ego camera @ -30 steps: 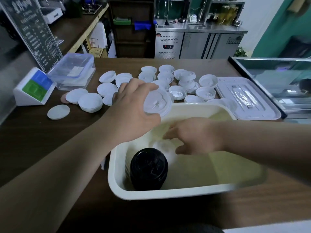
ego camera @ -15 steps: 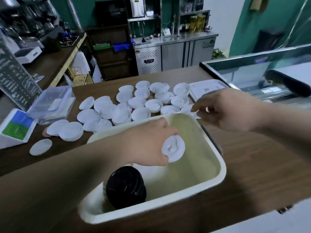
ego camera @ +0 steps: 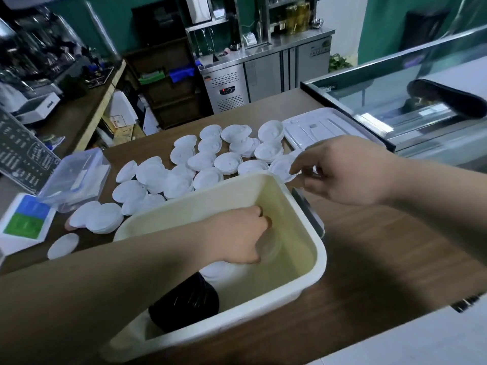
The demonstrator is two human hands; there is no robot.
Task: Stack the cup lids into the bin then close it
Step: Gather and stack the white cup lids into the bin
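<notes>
Hovering with the right hand (ego camera: 350, 172) at the nearest loose cup lid (ego camera: 282, 167), which lies flat on the counter (ego camera: 382, 248) just past the far corner of the cream bin (ego camera: 320, 259). Forefinger and thumb parted, tips right at its rim, not pinching yet. Sits to the left of that palm, so probably calls for a short carry down-left into the bin. Left hand (ego camera: 237, 238) deep inside, knuckles curled above the white lid stack (ego camera: 224, 271) beside the black lids (ego camera: 184, 304); too blurred to call its grip. Bin cover (ego camera: 316, 130) off, lying beyond.
</notes>
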